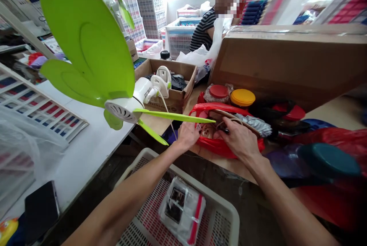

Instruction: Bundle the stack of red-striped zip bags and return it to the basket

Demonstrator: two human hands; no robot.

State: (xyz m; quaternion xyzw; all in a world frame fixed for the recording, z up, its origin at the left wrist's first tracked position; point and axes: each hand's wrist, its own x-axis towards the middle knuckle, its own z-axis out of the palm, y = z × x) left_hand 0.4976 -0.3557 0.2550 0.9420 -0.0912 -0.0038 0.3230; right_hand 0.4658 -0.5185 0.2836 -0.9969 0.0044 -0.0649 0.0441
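Hands meet over a red plastic bag (pixel 220 144) lying on a wooden worktop (pixel 338 114), seen from the head camera. The left hand (pixel 187 135) rests with curled fingers on the bag's left edge, gripping the plastic there; the right hand (pixel 241 139) is closed over the bag's opening, fingers bent onto the plastic and a loop of cord (pixel 226 118) inside, beside a small round brownish item whose nature cannot be told. Just behind the bag stand a jar with a red lid (pixel 218 91) and another with a yellow lid (pixel 242 97), in front of a large cardboard box (pixel 286 58). A green-bladed fan (pixel 94 47) juts in from the left, one blade passing just above the left hand. Behind it sits a small open carton (pixel 169 85) of white and black parts. Below the forearms lies a white plastic basket (pixel 223 209) holding a clear packet (pixel 182 207). A person in a striped shirt (pixel 202 31) sits in the background.
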